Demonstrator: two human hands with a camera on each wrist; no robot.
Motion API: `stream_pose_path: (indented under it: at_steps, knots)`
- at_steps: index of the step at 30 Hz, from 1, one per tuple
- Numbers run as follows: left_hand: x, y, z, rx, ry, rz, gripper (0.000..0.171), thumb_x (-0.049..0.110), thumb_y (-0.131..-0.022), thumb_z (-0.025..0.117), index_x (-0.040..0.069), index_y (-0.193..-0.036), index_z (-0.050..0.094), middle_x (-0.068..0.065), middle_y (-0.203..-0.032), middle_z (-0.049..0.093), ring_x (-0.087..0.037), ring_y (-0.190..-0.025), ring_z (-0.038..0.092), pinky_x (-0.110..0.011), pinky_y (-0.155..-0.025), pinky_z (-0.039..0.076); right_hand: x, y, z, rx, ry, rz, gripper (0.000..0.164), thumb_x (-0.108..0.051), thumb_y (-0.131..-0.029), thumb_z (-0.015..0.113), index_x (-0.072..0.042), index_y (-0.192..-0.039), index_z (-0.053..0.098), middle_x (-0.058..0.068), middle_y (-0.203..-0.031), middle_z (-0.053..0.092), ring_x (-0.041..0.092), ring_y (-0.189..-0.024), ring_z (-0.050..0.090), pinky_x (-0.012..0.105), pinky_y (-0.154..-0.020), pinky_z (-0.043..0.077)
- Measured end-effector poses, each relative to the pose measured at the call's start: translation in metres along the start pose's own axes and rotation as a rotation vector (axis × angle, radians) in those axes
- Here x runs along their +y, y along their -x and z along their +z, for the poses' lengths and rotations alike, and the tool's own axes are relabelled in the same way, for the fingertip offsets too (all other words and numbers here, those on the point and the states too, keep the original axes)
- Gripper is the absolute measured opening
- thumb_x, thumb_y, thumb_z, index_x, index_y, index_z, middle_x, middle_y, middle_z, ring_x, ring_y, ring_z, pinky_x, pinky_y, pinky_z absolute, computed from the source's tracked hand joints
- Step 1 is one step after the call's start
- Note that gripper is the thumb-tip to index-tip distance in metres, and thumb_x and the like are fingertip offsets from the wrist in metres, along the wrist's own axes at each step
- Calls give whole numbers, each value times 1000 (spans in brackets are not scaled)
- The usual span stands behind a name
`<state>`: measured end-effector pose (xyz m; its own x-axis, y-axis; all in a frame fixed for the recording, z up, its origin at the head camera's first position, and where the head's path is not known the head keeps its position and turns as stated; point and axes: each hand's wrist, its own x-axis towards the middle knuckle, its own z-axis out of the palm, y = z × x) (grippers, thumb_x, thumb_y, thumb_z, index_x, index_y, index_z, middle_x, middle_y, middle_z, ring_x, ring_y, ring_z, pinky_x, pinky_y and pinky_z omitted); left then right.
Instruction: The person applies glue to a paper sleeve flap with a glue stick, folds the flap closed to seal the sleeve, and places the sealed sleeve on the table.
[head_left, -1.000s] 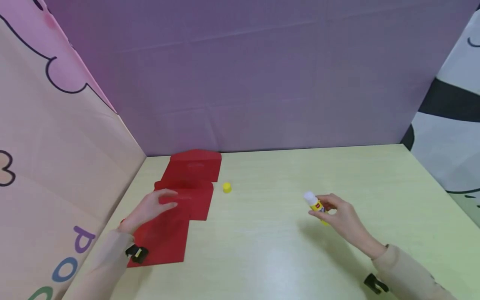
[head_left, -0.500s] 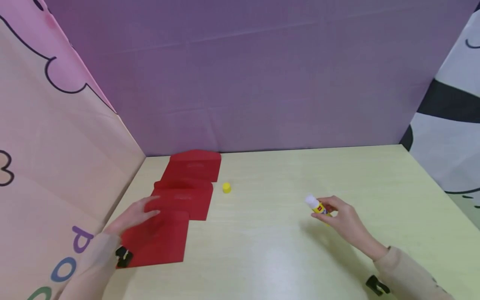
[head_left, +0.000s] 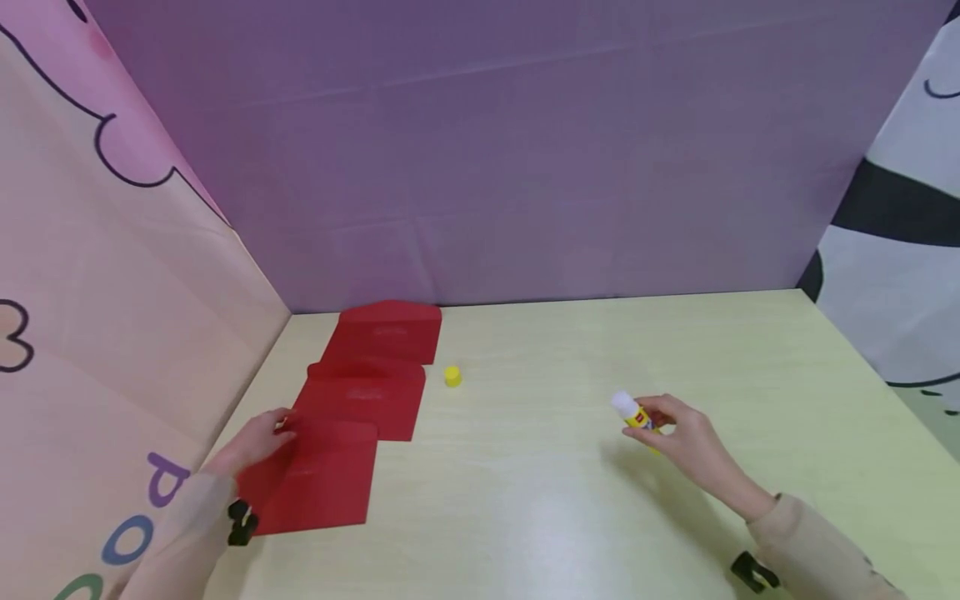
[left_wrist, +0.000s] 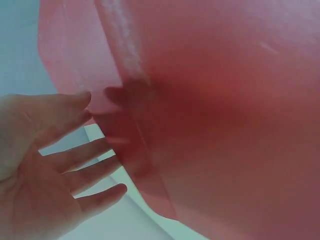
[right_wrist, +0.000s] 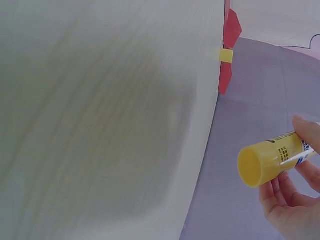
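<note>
At the left edge of the nearest red envelope (head_left: 330, 492), my left hand (head_left: 255, 442) has its thumb over the flap and its other fingers at or behind the edge. The left wrist view shows the left hand (left_wrist: 45, 155) pinching the flap (left_wrist: 90, 55) lightly, with a pale streak along the fold. My right hand (head_left: 686, 433) holds a yellow glue stick (head_left: 637, 415) above the table, its white end uncovered and tilted up-left. In the right wrist view, the glue stick's yellow base (right_wrist: 255, 165) faces the camera, between thumb and fingers.
Two more red envelopes, a middle one (head_left: 367, 400) and a far one (head_left: 386, 333), overlap in a row toward the back wall. A small yellow cap (head_left: 452, 377) stands right of them. Fabric walls (head_left: 525, 167) enclose the pale table (head_left: 600, 333).
My left hand has moved left and toward me, from over the envelopes to the near one's left edge. The right hand, with the glue stick, has shifted only slightly.
</note>
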<state>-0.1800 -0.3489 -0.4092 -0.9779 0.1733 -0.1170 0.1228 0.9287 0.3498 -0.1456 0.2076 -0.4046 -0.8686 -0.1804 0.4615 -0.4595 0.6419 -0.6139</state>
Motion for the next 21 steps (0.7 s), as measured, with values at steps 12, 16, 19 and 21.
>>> stream_pose_path:
  at_steps: [12, 16, 19, 21]
  knots:
    - [-12, 3, 6, 73, 11, 17, 11, -8, -77, 57, -12, -87, 57, -21, -80, 58, -35, -76, 56, -45, -68, 48, 0, 0, 1, -34, -33, 54, 30, -2, -65, 75, 2, -92, 63, 3, -76, 61, 1, -65, 53, 21, -50, 46]
    - [-12, 6, 5, 96, 62, 13, 8, -8, -77, 57, -10, -85, 57, -17, -78, 58, -26, -68, 55, -37, -60, 49, 0, 0, 1, -43, -45, 68, 29, -3, -66, 75, 3, -92, 63, 5, -77, 61, 2, -65, 54, 20, -51, 47]
    - [-9, 7, 2, 104, 105, 21, 7, -9, -78, 55, -8, -85, 57, -16, -76, 58, -21, -62, 54, -31, -54, 48, -1, 0, 0, -46, -56, 73, 29, -2, -66, 74, 3, -93, 63, 6, -78, 62, 3, -66, 54, 20, -50, 47]
    - [-5, 7, 0, 101, 108, 31, 8, -9, -79, 55, -7, -86, 57, -14, -78, 58, -20, -64, 54, -29, -55, 48, 0, 0, 0, -45, -61, 71, 29, -2, -66, 74, 3, -93, 62, 7, -78, 62, 2, -66, 54, 20, -50, 47]
